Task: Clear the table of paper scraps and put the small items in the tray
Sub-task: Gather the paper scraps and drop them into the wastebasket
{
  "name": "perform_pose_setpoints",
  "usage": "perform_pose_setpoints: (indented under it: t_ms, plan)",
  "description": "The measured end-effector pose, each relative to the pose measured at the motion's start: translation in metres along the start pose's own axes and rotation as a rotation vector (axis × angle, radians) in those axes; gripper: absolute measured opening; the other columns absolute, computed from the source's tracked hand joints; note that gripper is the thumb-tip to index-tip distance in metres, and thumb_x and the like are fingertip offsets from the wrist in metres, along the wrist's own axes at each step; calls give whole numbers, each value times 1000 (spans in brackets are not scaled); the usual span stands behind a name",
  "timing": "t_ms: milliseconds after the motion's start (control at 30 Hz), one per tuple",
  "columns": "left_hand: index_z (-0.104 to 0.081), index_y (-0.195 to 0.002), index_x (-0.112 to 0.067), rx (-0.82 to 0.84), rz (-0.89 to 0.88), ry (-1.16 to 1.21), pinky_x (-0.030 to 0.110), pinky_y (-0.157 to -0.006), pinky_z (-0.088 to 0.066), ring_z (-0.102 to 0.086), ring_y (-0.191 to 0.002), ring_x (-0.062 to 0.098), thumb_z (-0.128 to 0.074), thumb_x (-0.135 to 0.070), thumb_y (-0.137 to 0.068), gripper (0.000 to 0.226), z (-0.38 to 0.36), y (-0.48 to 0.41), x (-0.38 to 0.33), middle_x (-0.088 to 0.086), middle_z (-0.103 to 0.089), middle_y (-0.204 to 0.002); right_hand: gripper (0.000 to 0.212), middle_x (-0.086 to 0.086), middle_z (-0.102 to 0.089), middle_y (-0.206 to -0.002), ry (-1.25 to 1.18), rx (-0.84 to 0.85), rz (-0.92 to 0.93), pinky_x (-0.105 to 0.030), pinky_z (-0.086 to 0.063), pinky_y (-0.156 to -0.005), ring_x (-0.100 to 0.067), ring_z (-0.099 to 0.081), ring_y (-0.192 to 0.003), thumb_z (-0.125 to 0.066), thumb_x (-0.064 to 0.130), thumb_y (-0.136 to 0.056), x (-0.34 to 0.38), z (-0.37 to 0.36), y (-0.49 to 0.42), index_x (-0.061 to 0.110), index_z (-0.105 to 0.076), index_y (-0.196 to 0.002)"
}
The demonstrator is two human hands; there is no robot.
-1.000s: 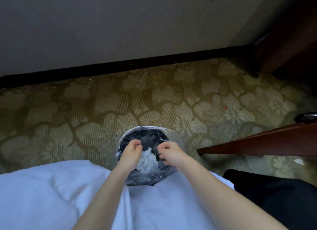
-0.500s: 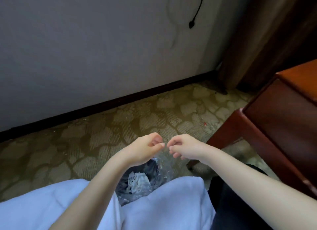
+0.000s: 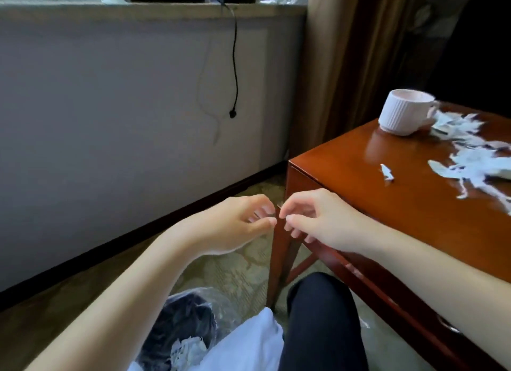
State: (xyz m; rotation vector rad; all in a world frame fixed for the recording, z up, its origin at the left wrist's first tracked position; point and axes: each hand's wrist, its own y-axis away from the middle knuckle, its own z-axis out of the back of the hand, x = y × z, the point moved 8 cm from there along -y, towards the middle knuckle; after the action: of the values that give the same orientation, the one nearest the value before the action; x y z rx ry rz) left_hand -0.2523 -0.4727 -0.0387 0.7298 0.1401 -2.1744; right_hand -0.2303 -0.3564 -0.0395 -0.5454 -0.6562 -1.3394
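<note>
While both hands are raised off the near-left corner of the table (image 3: 387, 224), neither touches it. Left hand (image 3: 235, 227) and right hand (image 3: 323, 221) face each other, fingertips almost meeting. Fingers on each are loosely curled with the thumb close to the fingertips; no item is seen gripped in either.

Paper scraps (image 3: 470, 163) lie in a loose white pile on the right part of the tabletop, just beside a ribbed pale cup (image 3: 403, 116) standing upright near the far edge. 1 stray scrap (image 3: 386, 172) lies apart from the pile, between it and the hands.

On the carpet at lower left stands a dark bin (image 3: 188, 323) with a clear plastic liner, holding crumpled white scraps (image 3: 188, 348). It sits below the left forearm, partly covered by a white garment (image 3: 249, 343). A dark-trousered knee (image 3: 323, 329) is beside the table leg.

A black cable (image 3: 235, 66) hangs down the wall from the sill.
</note>
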Motion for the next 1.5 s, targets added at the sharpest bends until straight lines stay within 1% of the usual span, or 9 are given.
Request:
perform_pose_setpoints:
  t_ms: [167, 267, 400, 533, 667, 833, 967, 1167, 1500]
  plan:
    - [-54, -118, -29, 13, -119, -48, 26, -93, -48, -57, -106, 5, -43, -41, -96, 28, -5, -20, -63, -11, -60, -116, 12, 9, -69, -79, 28, -181, -9, -13, -53, -60, -5, -66, -74, -56, 18, -93, -14, 60, 44, 25, -65, -93]
    - [-56, -117, -27, 12, -179, -52, 21, -90, -46, -57, -105, 5, -43, -39, -96, 27, -12, -35, -92, -10, -61, -117, 14, 10, -67, -73, 69, -296, -33, -11, -46, -58, 1, -63, -68, -56, 17, -91, -32, 91, 73, 27, -64, -87]
    - [-46, -130, -23, -60, -220, -113, 24, -99, -40, -48, -120, 14, -48, -37, -95, 38, -26, -68, -118, -2, -48, -137, 12, 12, -64, -73, 153, -452, -102, -9, -45, -63, 0, -60, -72, -56, 18, -91, -60, 130, 112, 26, -65, -88]
    - [-13, -148, -29, 5, -108, -284, 44, -118, -17, -11, -146, 27, -46, -51, -92, 69, -56, -107, -126, 2, -10, -159, 11, 13, -63, -93, 226, -561, -215, -10, -43, -69, -6, -57, -90, -56, 20, -92, -93, 158, 148, 29, -63, -95]
    - [-1, -150, -29, -48, -74, -335, 45, -118, -7, -1, -147, 26, -34, -61, -91, 75, -72, -136, -146, 5, -4, -160, 19, 11, -52, -126, 391, -644, -398, -30, -34, -101, -12, -38, -123, -57, 28, -91, -122, 178, 187, 33, -59, -109]
    - [4, -150, -29, -85, -127, -378, 44, -118, -4, -2, -148, 20, -27, -67, -89, 78, -91, -157, -174, 1, -4, -160, 50, 5, -22, -154, 499, -585, -659, -41, -16, -116, -17, -9, -144, -49, 42, -92, -164, 197, 231, 34, -34, -139]
    - [11, -149, -29, -64, -162, -375, 45, -119, -2, -1, -148, 19, -26, -70, -87, 83, -103, -170, -194, -1, -2, -160, 63, 0, -1, -160, 424, -559, -749, -46, -7, -117, -24, 5, -147, -44, 47, -93, -183, 203, 244, 34, -15, -148]
    - [13, -148, -32, -59, -194, -329, 45, -118, -5, 0, -147, 22, -25, -76, -79, 90, -113, -189, -220, -2, 1, -160, 74, -2, 7, -160, 346, -492, -656, -40, -7, -118, -22, 6, -147, -42, 54, -92, -188, 200, 223, 31, -3, -150]
    - [-5, -150, -26, -129, -265, -245, 49, -117, -10, -17, -145, 22, -31, -72, -83, 86, -117, -223, -253, 1, -16, -158, 83, 1, 3, -160, 424, -443, -586, -38, -5, -118, -19, 3, -148, -36, 67, -87, -208, 214, 168, 30, 3, -150]
